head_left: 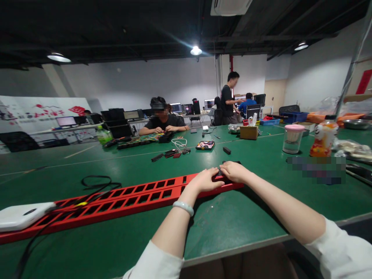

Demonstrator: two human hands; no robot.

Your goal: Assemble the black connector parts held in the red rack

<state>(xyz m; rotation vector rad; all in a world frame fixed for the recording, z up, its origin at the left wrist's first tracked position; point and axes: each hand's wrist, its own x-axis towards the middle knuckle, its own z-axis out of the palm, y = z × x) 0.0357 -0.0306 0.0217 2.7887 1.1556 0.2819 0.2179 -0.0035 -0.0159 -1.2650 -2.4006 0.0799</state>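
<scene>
A long red slotted frame (151, 192) lies slantwise across the green table, with two rows of rectangular openings. At its right end sits a black piece (218, 176), mostly covered by my hands. My left hand (205, 180) rests over the frame beside that piece, its fingers stretched out and its thumb apart. My right hand (235, 171) is bent over the black piece from the right, fingertips close to those of my left hand. What lies beneath my right fingers is largely hidden. A white device (26, 216) rests on the frame's left end.
A black cable (97, 186) loops over the frame. Beyond lie dark small blocks (171, 153), a small tray (205, 145) and a brown box (248, 132). A pink-lidded jar (292, 139) and an orange bottle (324, 137) stand right. Across the table a person (163, 120) handles coloured wires.
</scene>
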